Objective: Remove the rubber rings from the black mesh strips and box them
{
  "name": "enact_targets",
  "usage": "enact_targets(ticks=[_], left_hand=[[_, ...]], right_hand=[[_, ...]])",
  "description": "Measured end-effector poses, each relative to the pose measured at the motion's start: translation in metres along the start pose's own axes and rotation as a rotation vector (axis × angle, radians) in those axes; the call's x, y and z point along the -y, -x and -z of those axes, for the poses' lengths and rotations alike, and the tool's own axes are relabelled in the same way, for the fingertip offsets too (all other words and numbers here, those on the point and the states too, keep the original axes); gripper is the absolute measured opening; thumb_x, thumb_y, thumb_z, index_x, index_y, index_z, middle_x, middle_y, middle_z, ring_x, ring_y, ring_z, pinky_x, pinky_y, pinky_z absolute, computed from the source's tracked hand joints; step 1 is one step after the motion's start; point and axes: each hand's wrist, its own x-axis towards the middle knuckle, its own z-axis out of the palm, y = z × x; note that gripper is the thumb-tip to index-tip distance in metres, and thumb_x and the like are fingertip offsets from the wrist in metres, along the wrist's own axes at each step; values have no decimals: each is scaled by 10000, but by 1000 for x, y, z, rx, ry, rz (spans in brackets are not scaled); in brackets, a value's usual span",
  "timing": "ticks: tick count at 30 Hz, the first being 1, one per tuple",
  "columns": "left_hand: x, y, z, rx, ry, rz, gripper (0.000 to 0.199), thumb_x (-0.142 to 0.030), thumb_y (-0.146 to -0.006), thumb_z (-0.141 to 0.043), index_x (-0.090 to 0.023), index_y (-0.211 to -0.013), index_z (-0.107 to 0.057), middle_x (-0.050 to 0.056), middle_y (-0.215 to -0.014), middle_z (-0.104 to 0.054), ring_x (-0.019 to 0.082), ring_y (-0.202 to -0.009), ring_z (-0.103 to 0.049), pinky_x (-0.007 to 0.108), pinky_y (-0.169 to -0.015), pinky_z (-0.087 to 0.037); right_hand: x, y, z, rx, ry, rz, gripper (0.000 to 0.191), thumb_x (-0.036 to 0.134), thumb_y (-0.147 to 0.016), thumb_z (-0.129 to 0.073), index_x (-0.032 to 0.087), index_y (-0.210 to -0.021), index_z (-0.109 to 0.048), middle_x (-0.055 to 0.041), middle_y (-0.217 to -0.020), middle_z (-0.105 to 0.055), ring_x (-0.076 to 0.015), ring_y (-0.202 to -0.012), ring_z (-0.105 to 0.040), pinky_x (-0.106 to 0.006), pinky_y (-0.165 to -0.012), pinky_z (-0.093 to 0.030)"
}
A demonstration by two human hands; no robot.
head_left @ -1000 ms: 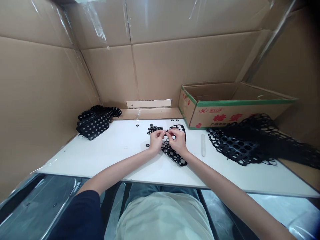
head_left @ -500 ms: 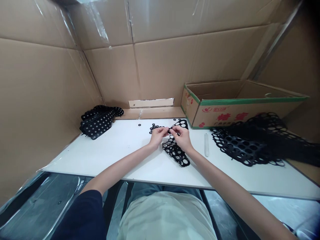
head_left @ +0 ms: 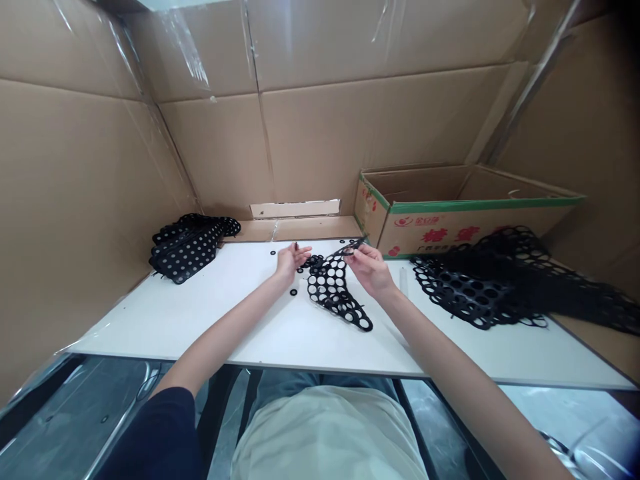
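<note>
My right hand [head_left: 369, 267] pinches the upper right corner of a black sheet with round holes [head_left: 330, 279], whose lower part lies on the white table [head_left: 200, 320]. Left of the sheet is my left hand [head_left: 291, 261], raised a little, with a small dark piece between thumb and forefinger and the other fingers stretched out. Several small black rings [head_left: 314, 261] lie in a heap between the hands, partly beside the sheet. A single black ring [head_left: 293, 292] rests on the table below my left hand.
At the left back lies a black cloth-like stack with light dots [head_left: 187, 250]. A cardboard box with green edges [head_left: 460, 217] stands at the back right, a heap of black perforated sheets [head_left: 480, 287] before it. A clear strip [head_left: 403, 281] lies nearby. Cardboard walls [head_left: 310, 140] enclose the table.
My hands have moved apart, the left one away to the left. The perforated sheet is spread wider and hangs from my right hand. A ring now lies below my left hand.
</note>
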Motion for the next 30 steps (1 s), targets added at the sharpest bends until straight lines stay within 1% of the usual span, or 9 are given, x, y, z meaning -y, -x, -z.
enact_targets(ticks=[5, 8, 13, 17, 21, 24, 26, 28, 30], left_hand=[[-3, -28, 29, 197, -464, -299, 223, -333, -735, -574, -117, -685, -595, 61, -628, -647, 117, -506, -575, 227, -530, -442], [5, -31, 36, 299, -749, -454, 190, -317, -679, -620, -131, -654, -648, 49, -603, -641, 136, -538, -575, 237, -555, -433], [6, -26, 41, 417, -915, -519, 211, -300, -636, -654, -137, -766, -684, 61, -739, -676, 148, -607, -582, 246, -594, -442], [-3, -29, 46, 242, -1062, -591, 217, -290, -754, -519, -144, -799, -673, 56, -770, -676, 150, -655, -587, 247, -635, -437], [-10, -39, 54, 11, -1178, -647, 215, -231, -776, -475, -159, -850, -665, 60, -854, -679, 165, -761, -607, 252, -720, -438], [-14, -45, 61, -119, -1223, -590, 229, -207, -777, -463, -170, -890, -659, 59, -892, -681, 173, -810, -612, 251, -749, -432], [-15, -47, 66, -186, -1249, -537, 240, -207, -779, -454, -168, -900, -657, 65, -895, -681, 183, -833, -610, 258, -760, -427], [-14, -51, 70, -232, -1285, -473, 253, -213, -785, -443, -166, -918, -653, 74, -915, -677, 197, -869, -603, 270, -778, -420], [-11, -55, 75, -241, -1344, -392, 279, -250, -797, -441, -152, -964, -641, 100, -974, -660, 223, -942, -583, 292, -827, -406]], right_hand=[[13, -6, 12, -30, 46, 9, 264, 346, -670, -566, 200, -547, -383, 2, -548, -443, -117, -517, -436, -292, -537, -387], [14, -10, 18, -132, 22, 83, 306, 313, -683, -554, 199, -515, -325, 21, -509, -377, -94, -464, -381, -259, -470, -346], [22, -20, 31, -315, -21, 221, 305, 307, -667, -581, 191, -510, -347, 42, -495, -360, -79, -459, -393, -220, -450, -347], [42, -30, 35, -365, 28, 313, 273, 312, -686, -602, 175, -530, -424, 54, -498, -417, -68, -471, -448, -190, -460, -372], [98, -47, 47, -379, 384, 487, 193, 304, -723, -608, 160, -611, -545, 32, -555, -530, -70, -516, -504, -187, -510, -411], [152, -64, 78, -476, 675, 653, 183, 282, -763, -575, 140, -649, -587, -7, -604, -589, -64, -536, -519, -197, -555, -424], [181, -72, 112, -633, 853, 730, 235, 308, -794, -533, 106, -707, -613, -59, -663, -623, -69, -570, -538, -212, -585, -424], [194, -73, 153, -756, 1056, 662, 290, 313, -823, -481, 68, -804, -635, -129, -767, -649, -79, -627, -564, -224, -599, -416], [189, -66, 193, -789, 1254, 335, 282, 267, -825, -477, 44, -788, -647, -177, -770, -653, -86, -606, -566, -235, -570, -405]])
